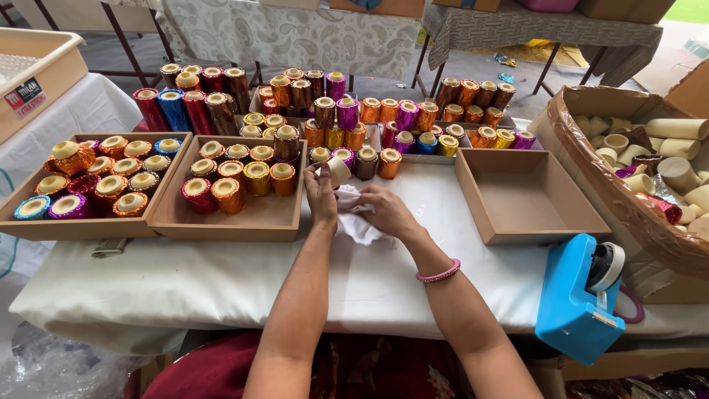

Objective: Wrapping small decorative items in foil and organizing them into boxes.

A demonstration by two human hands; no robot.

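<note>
While the left hand (320, 198) pinches a plain tube (338, 171) with closed fingers, the right hand (385, 212) bunches a white cloth (360, 222) just beside it, over the table (221, 281). The tube looks light and stiff, best held round its sides. It is short, round and cream, near shiny wrapped tubes (236, 177).
</note>
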